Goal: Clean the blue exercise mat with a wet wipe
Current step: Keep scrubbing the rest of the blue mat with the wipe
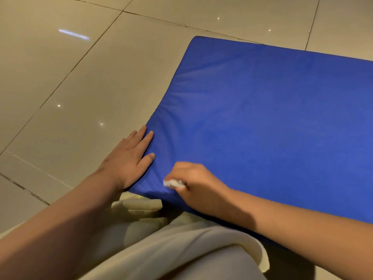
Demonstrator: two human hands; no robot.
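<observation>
Gripping one crumpled wipe (174,183) in curled right hand (194,180), down on mat (262,118) near its corner.
Resting left hand (129,158) flat, fingers straight, across mat's edge; one mat, lying on floor (70,87).

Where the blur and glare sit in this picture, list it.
Head view: the right hand and its wet wipe are motion-blurred; the left hand, resting on the blue mat, is sharp; streak and dot glare on the tiled floor.
</observation>
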